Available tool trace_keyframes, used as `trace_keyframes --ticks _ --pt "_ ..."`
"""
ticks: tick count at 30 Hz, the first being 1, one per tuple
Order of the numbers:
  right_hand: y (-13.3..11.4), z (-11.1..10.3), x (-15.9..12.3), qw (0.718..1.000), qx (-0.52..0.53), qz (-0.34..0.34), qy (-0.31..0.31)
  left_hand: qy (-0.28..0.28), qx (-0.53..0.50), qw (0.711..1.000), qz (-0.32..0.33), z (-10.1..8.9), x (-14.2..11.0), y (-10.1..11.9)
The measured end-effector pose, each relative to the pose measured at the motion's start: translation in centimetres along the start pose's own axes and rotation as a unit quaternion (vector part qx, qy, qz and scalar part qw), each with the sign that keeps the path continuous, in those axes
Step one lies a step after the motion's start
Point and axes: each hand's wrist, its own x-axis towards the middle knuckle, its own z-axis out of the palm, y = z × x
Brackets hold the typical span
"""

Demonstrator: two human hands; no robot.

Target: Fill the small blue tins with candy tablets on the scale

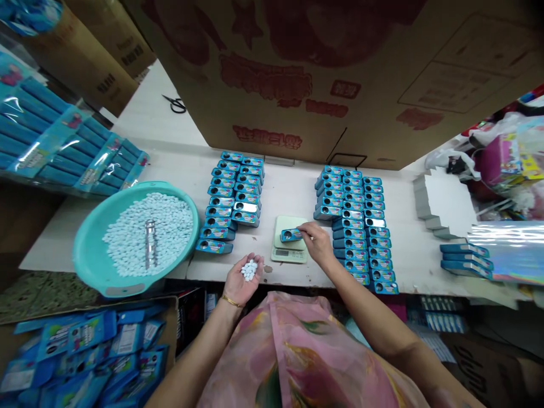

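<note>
Over a square cream plastic scale (278,224) at twelve o'clock, sensibly pinched a blue rectangular box (290,235), likely light, stiff, by its three-o'clock end with the right hand (315,241). At eleven, cupped likely slippery white oval pellets (249,270) in the left hand (239,285).

At the frame's left, a basin (80,255) on the table (284,190) holds pellets (125,238), a tube (151,243) lying among them. At centre sits a scale (293,256), 1 box (290,234) over its plate, between 2 columns of boxes (218,233) on the left and 3 on the right. Behind, at the top, stands a carton (272,56), scissors (176,105) left of it.
</note>
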Motion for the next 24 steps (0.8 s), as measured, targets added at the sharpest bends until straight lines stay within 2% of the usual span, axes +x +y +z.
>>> trace_keyframes --ticks 6,9,13,18,21,24 --pt "1.8 -2.3 -1.8 0.993 0.003 0.102 0.056 0.056 -0.011 0.998 -0.007 -2.9 -0.9 1.0" --pt "2.3 -2.6 -2.3 0.99 0.005 0.121 0.078 0.066 -0.006 0.998 0.001 -3.1 -1.2 0.8" --pt "2.4 -2.3 -2.3 0.989 0.014 0.117 0.091 0.05 0.009 0.999 -0.003 -2.6 -1.3 0.3" --pt "2.5 -1.5 -1.9 0.995 0.008 0.096 0.033 0.037 0.014 0.999 -0.004 -2.5 -1.1 0.2" --pt "2.6 -0.8 -1.4 0.997 -0.047 0.058 -0.027 0.037 0.012 0.999 -0.002 -2.7 -1.0 0.3" --pt "2.8 0.1 -0.7 0.987 -0.118 0.029 -0.101 0.049 0.008 0.999 0.001 -2.8 -1.3 0.4"
